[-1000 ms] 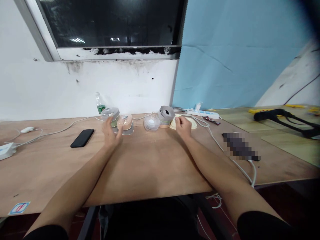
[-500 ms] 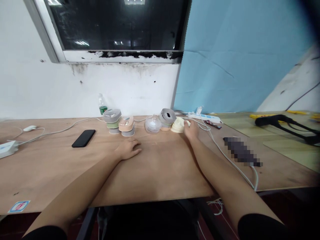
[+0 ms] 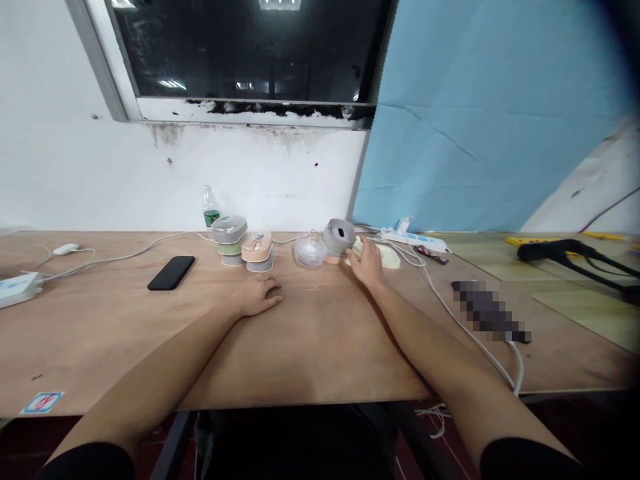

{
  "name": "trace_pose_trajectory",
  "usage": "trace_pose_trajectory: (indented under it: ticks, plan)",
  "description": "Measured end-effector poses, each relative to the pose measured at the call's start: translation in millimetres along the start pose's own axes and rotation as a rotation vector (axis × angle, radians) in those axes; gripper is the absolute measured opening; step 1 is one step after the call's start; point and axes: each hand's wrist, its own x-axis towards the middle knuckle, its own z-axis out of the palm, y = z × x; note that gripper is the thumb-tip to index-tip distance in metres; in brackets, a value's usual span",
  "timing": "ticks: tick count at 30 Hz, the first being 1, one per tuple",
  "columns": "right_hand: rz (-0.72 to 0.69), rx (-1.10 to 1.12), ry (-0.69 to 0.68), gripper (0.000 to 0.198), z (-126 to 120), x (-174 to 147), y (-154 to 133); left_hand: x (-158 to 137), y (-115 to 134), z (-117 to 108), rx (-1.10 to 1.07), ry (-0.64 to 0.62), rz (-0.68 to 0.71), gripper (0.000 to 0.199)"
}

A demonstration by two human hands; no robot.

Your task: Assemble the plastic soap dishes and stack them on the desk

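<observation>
My left hand [image 3: 257, 295] rests on the wooden table, fingers loosely bent and thumb apart, holding nothing. My right hand [image 3: 369, 263] lies over flat cream-coloured pieces [image 3: 390, 257], which show on its right side and partly hide beneath it. Its thumb and fingers are spread, with the thumb close to a stacked grey container [image 3: 339, 233]; contact there is unclear. Left of that stack sits a round clear plastic container [image 3: 310, 251]. Beyond my left hand stand a peach container [image 3: 257, 247] on a grey one and a grey-lidded stack [image 3: 229, 230] with a green layer.
A black phone [image 3: 171, 273] lies on the left. A plastic bottle [image 3: 211, 208] stands by the wall. White cables run to a power strip [image 3: 415, 240] at the back right. A pixelated dark object [image 3: 487, 310] and a black-handled tool [image 3: 565, 252] lie on the right.
My right hand has moved left across the cream pieces, which were a neat stack and now lie spread to its right. My left hand stays put. The view has shifted slightly.
</observation>
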Motion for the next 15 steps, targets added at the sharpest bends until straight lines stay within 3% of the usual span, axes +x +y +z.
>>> trace_pose_trajectory:
  ticks: [8, 12, 15]
  plan:
    - [0.107, -0.074, -0.048, 0.063, -3.0, 1.3, 8.7, -0.6, 1.2, -0.6, 0.025, -0.019, -0.014, 0.037]
    - [0.228, -0.122, -0.156, 0.053, -0.2, 0.9, 18.6, -0.5, 2.1, -1.5, 0.034, -0.023, -0.007, 0.035]
    - [0.220, -0.092, -0.163, 0.044, 2.0, 1.5, 26.0, -0.8, 2.2, -1.7, 0.037, -0.018, 0.003, 0.034]
